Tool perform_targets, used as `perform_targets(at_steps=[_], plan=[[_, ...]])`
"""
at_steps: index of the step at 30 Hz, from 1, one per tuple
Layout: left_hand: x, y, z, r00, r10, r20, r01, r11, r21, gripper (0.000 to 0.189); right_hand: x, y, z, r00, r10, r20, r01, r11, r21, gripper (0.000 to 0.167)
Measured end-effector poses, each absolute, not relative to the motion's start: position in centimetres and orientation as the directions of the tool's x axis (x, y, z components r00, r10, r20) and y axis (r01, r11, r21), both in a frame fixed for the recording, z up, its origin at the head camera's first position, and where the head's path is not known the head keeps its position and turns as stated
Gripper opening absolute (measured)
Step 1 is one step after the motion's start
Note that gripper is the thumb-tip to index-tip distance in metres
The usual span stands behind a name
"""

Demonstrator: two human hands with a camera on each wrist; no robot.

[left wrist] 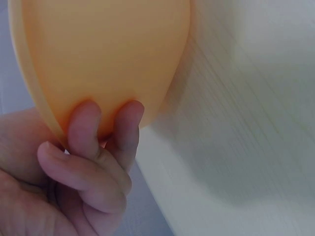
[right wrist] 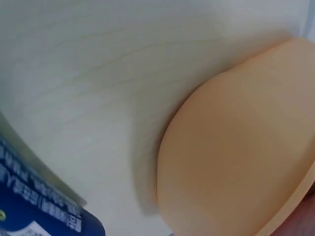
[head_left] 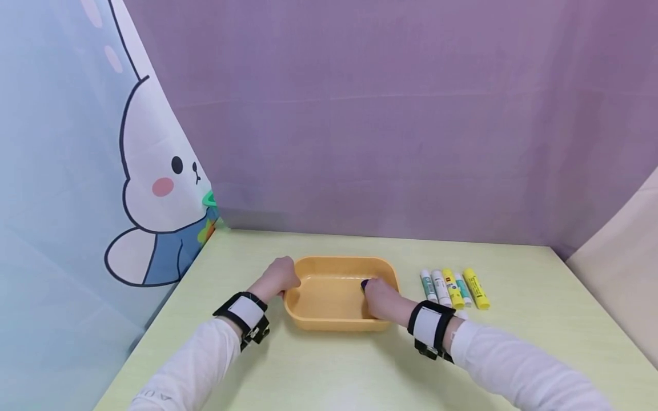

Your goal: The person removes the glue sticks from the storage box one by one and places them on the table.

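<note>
An orange-yellow plastic tray (head_left: 329, 297) sits on the table. My left hand (head_left: 281, 275) grips its left end; in the left wrist view, fingers (left wrist: 129, 125) curl against the tray's outer wall (left wrist: 113, 49). My right hand (head_left: 381, 298) is over the tray's right part, its fingers curled around what looks like a glue stick, of which only a dark blue end (head_left: 365, 283) shows. In the right wrist view, the tray's outer wall (right wrist: 236, 137) is near, and the hand is mostly out of frame. A dark blue printed tube (right wrist: 37, 196) lies beside the tray there.
Several glue sticks (head_left: 453, 288), white-green and yellow, lie in a row right of the tray. A white end (head_left: 461, 314) of another shows beside my right wrist. The pale table (head_left: 534, 319) meets a purple cloth (head_left: 390, 125) behind and a rabbit-printed curtain (head_left: 56, 171) at left.
</note>
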State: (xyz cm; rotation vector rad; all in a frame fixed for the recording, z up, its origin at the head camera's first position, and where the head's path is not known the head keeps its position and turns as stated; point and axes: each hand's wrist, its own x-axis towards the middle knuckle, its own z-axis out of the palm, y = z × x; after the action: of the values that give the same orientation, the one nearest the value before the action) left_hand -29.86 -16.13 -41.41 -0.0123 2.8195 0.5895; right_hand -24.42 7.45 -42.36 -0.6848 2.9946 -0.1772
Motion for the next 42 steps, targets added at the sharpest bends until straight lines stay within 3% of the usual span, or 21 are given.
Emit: perform_targets(at_steps=[3,12,28,36,42], plan=[[-29.8,-16.2,-41.4,-0.966,0.044,-0.256,-0.062,0.917,0.394,0.015,-24.7,7.3,-42.5,-0.918,-0.393,-0.056,-0.376,0.906,-0.197,0.009],[-29.7,-16.2,-41.3,-0.966,0.045,-0.255,-0.061,0.918,0.391,0.018,-25.6,7.2,-42.6,-0.943,-0.313,-0.111,-0.276,0.925,-0.263,0.015],[-29.7,-16.0,-40.9,-0.962,0.018,-0.272,-0.088,0.924,0.373,0.023,-26.2,7.0,-42.5,-0.942,-0.286,-0.177,-0.235,0.936,-0.263,0.013],[-29.5,-16.0,-40.8,-0.962,0.022,-0.272,-0.085,0.923,0.375,0.023,-26.6,7.0,-40.2,-0.925,-0.300,-0.234,-0.248,0.942,-0.227,0.024],[-29.5,-16.1,-41.0,-0.967,0.039,-0.251,-0.063,0.919,0.388,0.017,-26.9,8.2,-37.4,-0.918,-0.286,-0.276,-0.208,0.937,-0.280,0.018]])
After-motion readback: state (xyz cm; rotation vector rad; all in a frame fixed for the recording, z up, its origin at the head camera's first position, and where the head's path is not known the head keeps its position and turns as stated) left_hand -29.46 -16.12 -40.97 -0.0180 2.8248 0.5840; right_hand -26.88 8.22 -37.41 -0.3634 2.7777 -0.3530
